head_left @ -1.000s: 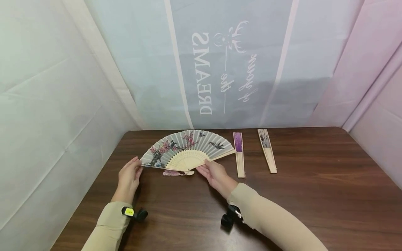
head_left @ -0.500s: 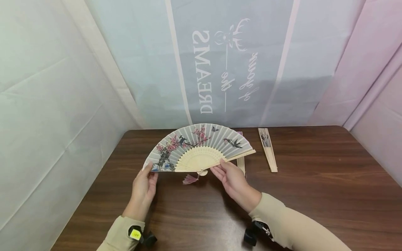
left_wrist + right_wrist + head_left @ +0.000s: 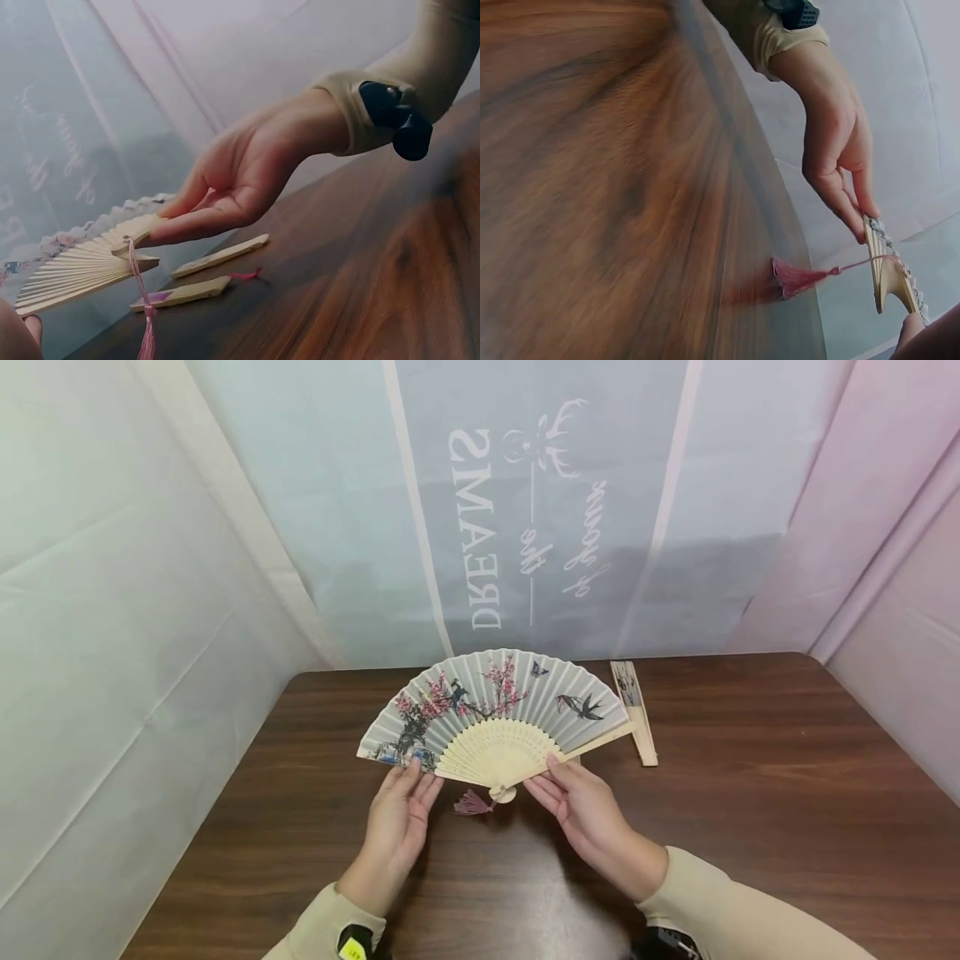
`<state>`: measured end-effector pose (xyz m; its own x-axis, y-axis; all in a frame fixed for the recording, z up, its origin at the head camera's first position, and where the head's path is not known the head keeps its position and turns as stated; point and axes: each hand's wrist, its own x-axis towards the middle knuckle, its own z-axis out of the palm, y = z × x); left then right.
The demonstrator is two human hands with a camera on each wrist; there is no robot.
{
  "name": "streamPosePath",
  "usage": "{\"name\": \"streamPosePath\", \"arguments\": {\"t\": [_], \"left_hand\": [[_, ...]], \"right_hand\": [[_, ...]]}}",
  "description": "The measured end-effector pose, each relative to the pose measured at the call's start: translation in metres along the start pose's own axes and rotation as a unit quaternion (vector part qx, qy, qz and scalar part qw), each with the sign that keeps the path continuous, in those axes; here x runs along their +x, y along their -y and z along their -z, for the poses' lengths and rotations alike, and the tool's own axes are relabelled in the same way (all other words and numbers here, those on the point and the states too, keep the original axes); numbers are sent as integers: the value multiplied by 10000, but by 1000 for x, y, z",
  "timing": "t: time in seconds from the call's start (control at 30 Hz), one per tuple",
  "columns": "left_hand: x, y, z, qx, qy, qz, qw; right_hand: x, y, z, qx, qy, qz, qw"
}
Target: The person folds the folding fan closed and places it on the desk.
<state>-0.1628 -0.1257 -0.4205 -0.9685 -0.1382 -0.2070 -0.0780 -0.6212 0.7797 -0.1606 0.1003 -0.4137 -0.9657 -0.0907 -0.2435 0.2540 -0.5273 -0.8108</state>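
Note:
Spread wide in the head view is a folding fan (image 3: 504, 752) with pale ribs and a white leaf painted with pink blossoms and birds. My left hand (image 3: 397, 822) pinches its left edge, thumb on top and fingers beneath. On the right guard stick, near the pivot, my right hand (image 3: 588, 822) holds it the same way. A pink tassel (image 3: 472, 803) dangles from the pivot; the left wrist view shows the fan raised above the table. A closed fan with a grey-patterned leaf (image 3: 643, 735) lies behind, partly overlapped by the open one.
The dark wooden table (image 3: 750, 793) has a far edge against a grey-blue curtain (image 3: 360, 527) with mirrored lettering. A second closed fan, with some purple and a red cord, lies on the table in the left wrist view (image 3: 187, 294); the open fan mostly hides it in the head view.
Both hands have lifted the open fan and brought it right and nearer. The left hand has slid inward along its edge. The fan now covers the purple closed fan in the head view.

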Motion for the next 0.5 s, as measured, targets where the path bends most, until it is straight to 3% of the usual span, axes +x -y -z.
{"name": "streamPosePath", "arguments": {"t": [0.5], "left_hand": [[0, 7, -13, -118, 94, 211, 9997]], "right_hand": [[-12, 16, 22, -697, 321, -134, 9970]]}}
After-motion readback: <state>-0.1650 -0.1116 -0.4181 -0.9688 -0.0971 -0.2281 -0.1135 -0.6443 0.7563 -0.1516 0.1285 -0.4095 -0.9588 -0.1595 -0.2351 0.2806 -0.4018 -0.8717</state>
